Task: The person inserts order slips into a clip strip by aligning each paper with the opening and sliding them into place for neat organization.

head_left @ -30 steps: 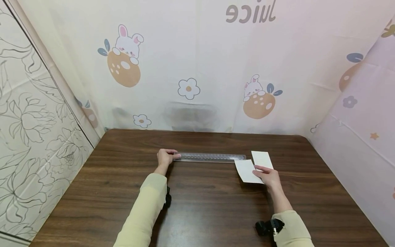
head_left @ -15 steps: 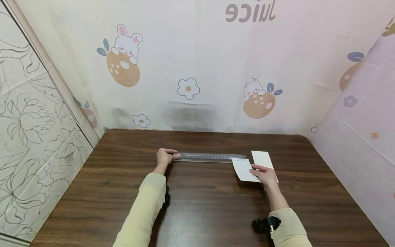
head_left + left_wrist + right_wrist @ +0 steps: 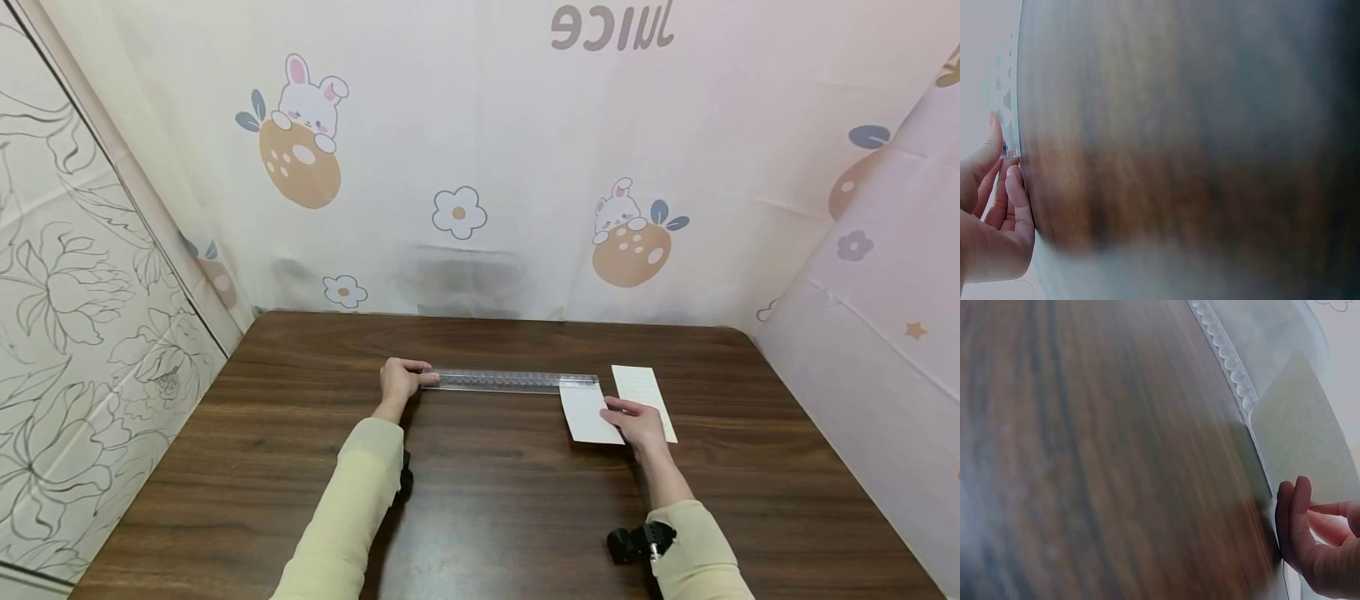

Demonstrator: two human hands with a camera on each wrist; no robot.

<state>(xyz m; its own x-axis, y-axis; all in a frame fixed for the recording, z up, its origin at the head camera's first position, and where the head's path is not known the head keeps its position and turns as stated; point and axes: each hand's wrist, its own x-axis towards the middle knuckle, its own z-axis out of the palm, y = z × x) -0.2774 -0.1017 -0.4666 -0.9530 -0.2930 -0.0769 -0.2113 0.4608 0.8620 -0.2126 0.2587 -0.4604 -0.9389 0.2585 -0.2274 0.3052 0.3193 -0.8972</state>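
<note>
Your left hand (image 3: 400, 382): fingers pinch the 9 o'clock end of the clear plastic strip (image 3: 495, 381), which lies on the brown tabletop (image 3: 480, 508) and runs toward 3 o'clock, rounded shapes in a row along it. White card (image 3: 587, 417) next, overlapping the strip's far end in the head view; contact unclear. Your right hand (image 3: 637, 423): fingers pinch that card's 3 o'clock edge. Second card (image 3: 636, 383) lies toward your right hand's 12 o'clock, partly hidden.

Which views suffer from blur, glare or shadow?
Head: fairly sharp, pale sheen on the table, shadow under the held paper; left wrist: table heavily blurred, clear strip washed out; right wrist: table soft, darkened beside the held paper.
</note>
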